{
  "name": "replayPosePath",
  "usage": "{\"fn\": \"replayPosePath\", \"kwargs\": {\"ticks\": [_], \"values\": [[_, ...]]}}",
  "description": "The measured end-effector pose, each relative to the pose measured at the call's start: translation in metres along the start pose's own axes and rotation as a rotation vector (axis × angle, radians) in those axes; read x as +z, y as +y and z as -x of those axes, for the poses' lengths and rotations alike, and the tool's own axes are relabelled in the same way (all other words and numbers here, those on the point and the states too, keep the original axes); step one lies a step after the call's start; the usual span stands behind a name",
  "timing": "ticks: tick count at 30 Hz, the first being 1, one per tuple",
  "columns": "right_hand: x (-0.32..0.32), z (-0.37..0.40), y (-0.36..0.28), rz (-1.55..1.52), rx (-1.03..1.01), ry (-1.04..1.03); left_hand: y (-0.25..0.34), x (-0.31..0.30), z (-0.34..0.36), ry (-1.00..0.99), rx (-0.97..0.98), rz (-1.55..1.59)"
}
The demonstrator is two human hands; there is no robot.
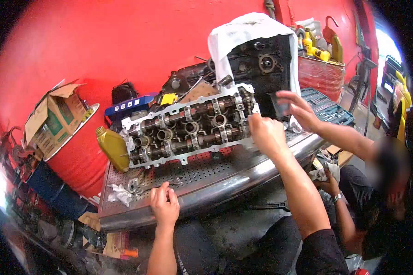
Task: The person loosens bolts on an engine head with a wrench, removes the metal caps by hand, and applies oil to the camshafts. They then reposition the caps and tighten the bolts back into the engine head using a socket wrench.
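A cylinder head (188,128) with camshafts and springs showing lies tilted on the perforated metal bench. My right hand (268,135) is closed in a fist at the right end of the cylinder head; what its fingers hold, if anything, is hidden. At the bench's front edge is my left hand (165,204), its fingers loosely bent and a little apart, with nothing visible in them. Just beyond its fingertips lies a wrench-like metal tool (175,180). A crumpled white rag (119,195) sits to the left of that hand.
An engine block (261,64) under white cloth stands behind. A co-worker's hand (303,110) reaches in from the right; their other hand holds a rag (326,173). A socket set (326,107), gold bottle (112,149) and red drum (80,158) surround the bench (206,169).
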State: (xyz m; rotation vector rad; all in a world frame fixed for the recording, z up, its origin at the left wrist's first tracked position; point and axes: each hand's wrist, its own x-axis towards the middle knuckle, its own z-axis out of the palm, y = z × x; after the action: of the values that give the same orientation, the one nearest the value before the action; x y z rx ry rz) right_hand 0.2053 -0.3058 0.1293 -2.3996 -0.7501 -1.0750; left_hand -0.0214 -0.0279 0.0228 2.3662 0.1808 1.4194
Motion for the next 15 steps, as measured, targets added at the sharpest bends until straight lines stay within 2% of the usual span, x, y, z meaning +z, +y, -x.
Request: {"fn": "replayPosePath", "kwargs": {"ticks": [4,6,7,13,15], "values": [[-0.012,0.044,-0.017,0.023,0.128,-0.041,-0.005,-0.007,0.001,0.011,0.1,-0.029],[-0.023,0.047,-0.023,-0.007,0.141,0.016,-0.007,-0.005,-0.001,0.034,0.159,-0.038],[-0.025,0.039,-0.022,0.02,0.225,-0.017,-0.008,-0.003,0.0,0.031,0.163,-0.055],[-0.011,-0.01,-0.01,0.188,0.052,-0.098,-0.006,-0.007,0.004,0.02,0.126,-0.047],[-0.014,0.008,-0.018,0.131,0.107,-0.067,-0.009,-0.007,0.006,0.024,0.116,-0.027]]}}
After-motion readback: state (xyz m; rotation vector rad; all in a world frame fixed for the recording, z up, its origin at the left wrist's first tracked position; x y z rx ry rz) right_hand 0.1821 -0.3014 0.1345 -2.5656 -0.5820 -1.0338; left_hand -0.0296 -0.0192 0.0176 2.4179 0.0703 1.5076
